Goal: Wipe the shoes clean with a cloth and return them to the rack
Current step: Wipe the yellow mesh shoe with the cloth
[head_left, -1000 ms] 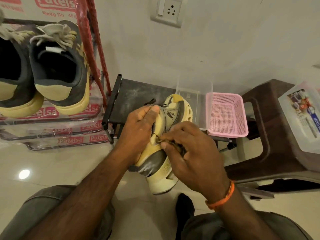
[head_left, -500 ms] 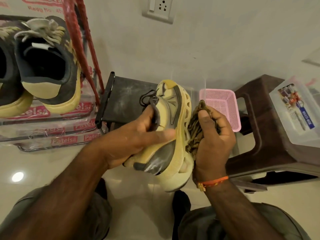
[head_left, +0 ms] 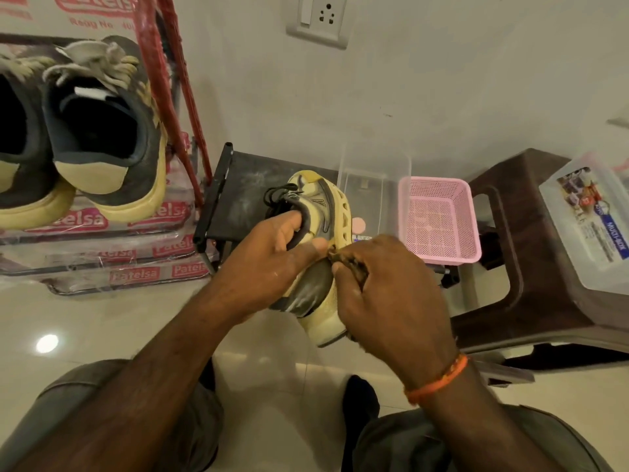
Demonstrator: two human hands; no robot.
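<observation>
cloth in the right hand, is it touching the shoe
Touching. The head view shows the right hand pressing the bunched cloth against the side of the shoe, no gap between them.

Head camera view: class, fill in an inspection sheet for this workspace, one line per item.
Surface: glossy pale floor tiles.
Job's things: yellow-grey shoe held in the air; dark pair of shoes on the rack; cloth pressed to the held shoe.
Clutter: pink basket, clear box, lidded container on brown stool.
Grips: left hand holds the shoe; right hand grips the cloth.
Cables: nothing seen.
Surroundings: wall socket.
</observation>
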